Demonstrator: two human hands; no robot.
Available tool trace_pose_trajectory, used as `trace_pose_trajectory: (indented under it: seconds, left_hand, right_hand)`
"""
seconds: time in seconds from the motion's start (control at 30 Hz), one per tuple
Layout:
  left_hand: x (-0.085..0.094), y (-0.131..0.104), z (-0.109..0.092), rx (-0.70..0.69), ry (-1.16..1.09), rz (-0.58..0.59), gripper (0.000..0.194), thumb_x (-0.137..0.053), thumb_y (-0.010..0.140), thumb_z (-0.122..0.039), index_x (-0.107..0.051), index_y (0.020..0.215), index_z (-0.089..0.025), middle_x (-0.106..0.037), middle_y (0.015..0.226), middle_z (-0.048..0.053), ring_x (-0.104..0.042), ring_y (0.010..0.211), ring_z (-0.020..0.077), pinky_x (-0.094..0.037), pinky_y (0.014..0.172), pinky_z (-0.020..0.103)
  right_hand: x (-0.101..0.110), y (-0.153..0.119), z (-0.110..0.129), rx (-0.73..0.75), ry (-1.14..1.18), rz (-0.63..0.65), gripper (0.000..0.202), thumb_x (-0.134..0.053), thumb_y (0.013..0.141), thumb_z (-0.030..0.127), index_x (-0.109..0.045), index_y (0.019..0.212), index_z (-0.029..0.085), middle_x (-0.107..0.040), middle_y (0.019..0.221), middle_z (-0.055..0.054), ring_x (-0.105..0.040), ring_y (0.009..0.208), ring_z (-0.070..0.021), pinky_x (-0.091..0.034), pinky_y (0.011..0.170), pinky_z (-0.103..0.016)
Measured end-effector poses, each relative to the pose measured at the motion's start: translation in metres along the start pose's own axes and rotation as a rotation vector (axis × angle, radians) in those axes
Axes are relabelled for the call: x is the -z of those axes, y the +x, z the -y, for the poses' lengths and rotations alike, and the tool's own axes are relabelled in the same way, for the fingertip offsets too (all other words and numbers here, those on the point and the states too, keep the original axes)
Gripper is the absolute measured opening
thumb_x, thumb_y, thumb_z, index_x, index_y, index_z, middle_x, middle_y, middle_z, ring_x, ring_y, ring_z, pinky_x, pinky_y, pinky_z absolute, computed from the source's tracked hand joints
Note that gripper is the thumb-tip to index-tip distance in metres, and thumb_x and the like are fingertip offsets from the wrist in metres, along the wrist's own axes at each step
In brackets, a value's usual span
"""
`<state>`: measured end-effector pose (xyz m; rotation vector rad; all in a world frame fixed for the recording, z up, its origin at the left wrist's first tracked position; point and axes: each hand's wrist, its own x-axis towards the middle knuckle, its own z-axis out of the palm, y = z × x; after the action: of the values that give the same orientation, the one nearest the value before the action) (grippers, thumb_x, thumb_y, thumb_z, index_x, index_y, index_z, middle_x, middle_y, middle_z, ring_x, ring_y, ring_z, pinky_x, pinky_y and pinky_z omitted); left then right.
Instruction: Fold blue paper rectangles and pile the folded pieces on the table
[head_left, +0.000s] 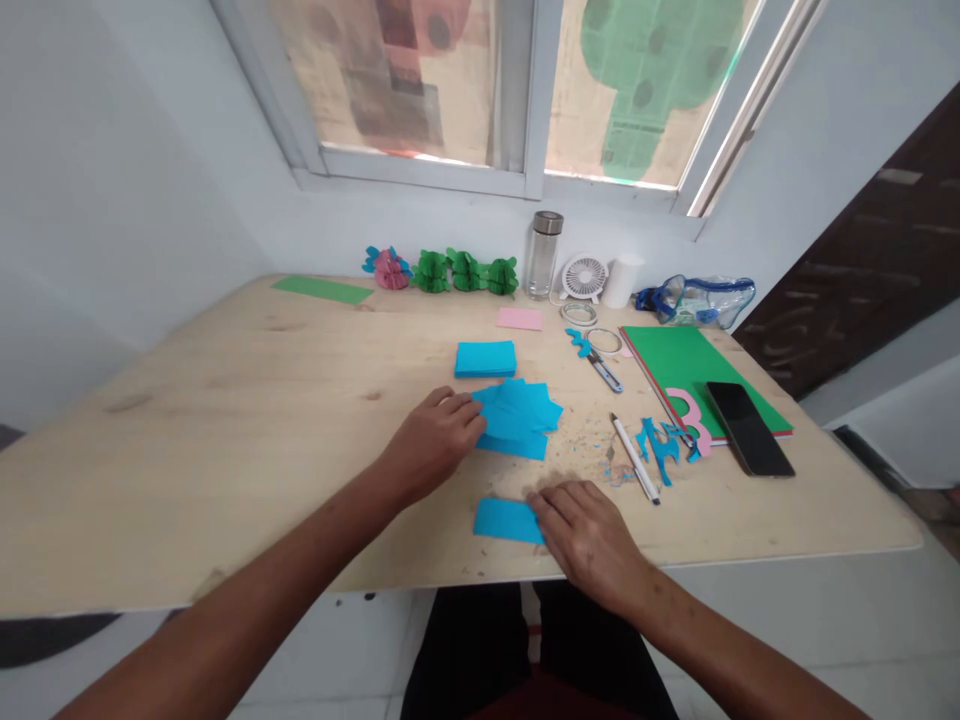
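My left hand (pixel 442 438) is at the left edge of a loose, fanned-out pile of blue paper pieces (pixel 514 420), its fingers curled together on a sheet there. Close to the table's front edge, my right hand (pixel 589 535) covers the right end of a single blue paper strip (pixel 502 520). Its fingers are bent and close together over the strip, and the thumb is hidden. Just behind the loose pile lies a neat stack of blue paper (pixel 486 359).
On the right lie a white pen (pixel 634 458), blue paper scraps (pixel 661 450), a utility knife (pixel 604 371), a green paper stack (pixel 709 380) and a black phone (pixel 748 428). Along the wall stand a glass bottle (pixel 544 258), a small fan (pixel 584 277) and green paper crafts (pixel 465 271).
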<state>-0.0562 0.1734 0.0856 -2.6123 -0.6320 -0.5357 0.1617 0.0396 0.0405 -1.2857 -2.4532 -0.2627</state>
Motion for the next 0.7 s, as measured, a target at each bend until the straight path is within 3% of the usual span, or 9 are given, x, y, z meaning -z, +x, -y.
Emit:
trace_pose_trajectory:
  seconds: [0.13,0.23,0.43,0.53,0.7]
  left_hand:
    - [0.016,-0.013,0.003,0.016,-0.034,-0.035,0.023,-0.043,0.088,-0.01,-0.064,0.083,-0.018,-0.069,0.088,0.007,-0.064,0.084,0.0198,-0.05,0.079,0.037]
    - [0.027,-0.034,-0.003,0.141,-0.087,-0.114,0.02,-0.045,0.091,-0.016,-0.063,0.083,-0.018,-0.07,0.092,0.007,-0.065,0.083,0.0204,-0.052,0.076,0.038]
    - [0.042,-0.073,-0.04,0.391,-0.252,-0.262,0.01,-0.052,0.089,-0.017,-0.06,0.092,-0.02,-0.071,0.094,0.005,-0.066,0.089,0.0193,-0.055,0.078,0.037]
    - [0.045,-0.085,-0.061,0.459,-0.314,-0.29,0.01,-0.053,0.089,-0.016,-0.06,0.095,-0.02,-0.07,0.096,0.005,-0.066,0.092,0.0186,-0.055,0.081,0.037]
    - [0.048,-0.095,-0.085,0.537,-0.407,-0.333,0.017,-0.056,0.087,-0.011,-0.061,0.1,-0.02,-0.07,0.099,0.005,-0.065,0.096,0.018,-0.055,0.084,0.037]
  right_hand:
    - [0.0,0.001,0.0,-0.027,0.033,-0.006,0.029,-0.05,0.092,0.018,-0.056,0.121,0.014,-0.066,0.101,-0.01,-0.056,0.091,-0.0224,-0.041,0.083,-0.037]
    - [0.004,0.002,0.003,-0.117,0.118,0.032,0.031,-0.056,0.09,0.023,-0.056,0.12,0.017,-0.065,0.102,-0.009,-0.056,0.093,-0.0226,-0.04,0.08,-0.037]
    - [0.01,0.013,0.011,-0.285,0.185,0.18,0.036,-0.072,0.077,0.034,-0.06,0.108,0.02,-0.063,0.101,-0.008,-0.052,0.098,-0.027,-0.036,0.083,-0.04]
    - [0.01,0.018,0.015,-0.36,0.229,0.231,0.022,-0.073,0.075,0.028,-0.061,0.092,0.021,-0.063,0.094,-0.006,-0.053,0.094,-0.0247,-0.034,0.08,-0.036]
    - [0.012,0.033,0.009,-0.38,0.244,0.229,0.01,-0.068,0.076,0.017,-0.061,0.081,0.021,-0.064,0.087,-0.001,-0.054,0.088,-0.0195,-0.031,0.076,-0.031]
